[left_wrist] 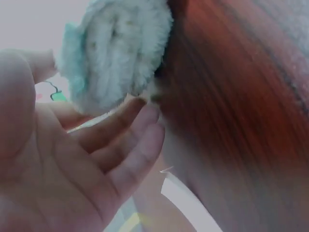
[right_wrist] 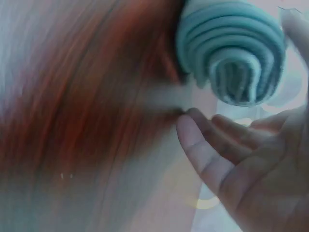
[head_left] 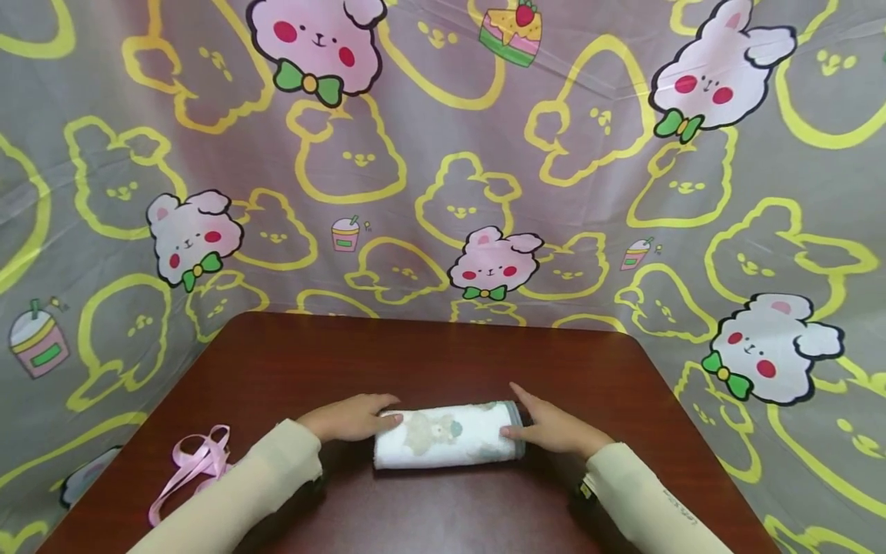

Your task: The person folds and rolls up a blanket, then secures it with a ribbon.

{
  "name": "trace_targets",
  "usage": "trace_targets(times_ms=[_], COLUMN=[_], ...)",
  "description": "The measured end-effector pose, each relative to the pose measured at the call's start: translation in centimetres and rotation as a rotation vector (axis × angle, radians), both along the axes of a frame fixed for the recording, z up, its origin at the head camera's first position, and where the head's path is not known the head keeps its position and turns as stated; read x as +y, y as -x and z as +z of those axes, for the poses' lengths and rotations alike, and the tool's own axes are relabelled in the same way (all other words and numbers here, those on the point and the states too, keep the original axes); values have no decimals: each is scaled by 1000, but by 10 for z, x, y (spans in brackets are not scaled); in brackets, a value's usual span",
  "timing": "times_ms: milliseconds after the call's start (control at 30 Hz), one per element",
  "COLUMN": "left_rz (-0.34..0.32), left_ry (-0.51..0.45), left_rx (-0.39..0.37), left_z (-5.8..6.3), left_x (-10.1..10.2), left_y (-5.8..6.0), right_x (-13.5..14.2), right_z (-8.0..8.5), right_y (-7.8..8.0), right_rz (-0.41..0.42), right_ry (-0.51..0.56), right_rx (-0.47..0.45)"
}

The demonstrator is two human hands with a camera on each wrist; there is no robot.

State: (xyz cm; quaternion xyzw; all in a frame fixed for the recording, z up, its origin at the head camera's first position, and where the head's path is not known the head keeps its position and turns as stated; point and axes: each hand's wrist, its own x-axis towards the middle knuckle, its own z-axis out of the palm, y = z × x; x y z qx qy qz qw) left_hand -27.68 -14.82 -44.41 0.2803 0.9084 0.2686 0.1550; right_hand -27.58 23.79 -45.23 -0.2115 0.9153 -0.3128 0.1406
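Observation:
A white rolled towel [head_left: 450,442] with a printed bear and grey-green edging lies crosswise on the table. At its left end, my left hand [head_left: 349,417] holds it between a thumb on the front and fingers behind. The left wrist view shows the fluffy end of the roll [left_wrist: 120,53] against this hand. My right hand [head_left: 557,427] is at the other end, its thumb touching the towel and its index finger raised apart from it. In the right wrist view, the coiled green layers of the roll [right_wrist: 236,53] sit above loosely extended fingers [right_wrist: 190,133].
A loose pink ribbon [head_left: 201,462] lies on the brown table [head_left: 415,354] at the left, beside my left sleeve. Behind and at both sides of the table hangs a grey curtain [head_left: 408,208] printed with yellow outlines and rabbit faces.

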Motion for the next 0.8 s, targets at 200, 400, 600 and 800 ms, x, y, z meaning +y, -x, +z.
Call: trace_targets(times_ms=[200,400,600,800], left_rz=[40,88,134,171], left_ry=[-253,-428,-527,-520], left_rx=[-294,-474,-553,-557], left_z=[-2,-13,-18,-18], left_x=[-9,-13,-12,-8], left_y=[5,9,7,-1], right_x=[6,6,5,4], right_z=[4,4,2,-1], right_y=[-4,-7,-5,4], right_rz=[-53,-35,-74,-107], right_ry=[247,259,319,375], right_rx=[-269,-391,-433,-407])
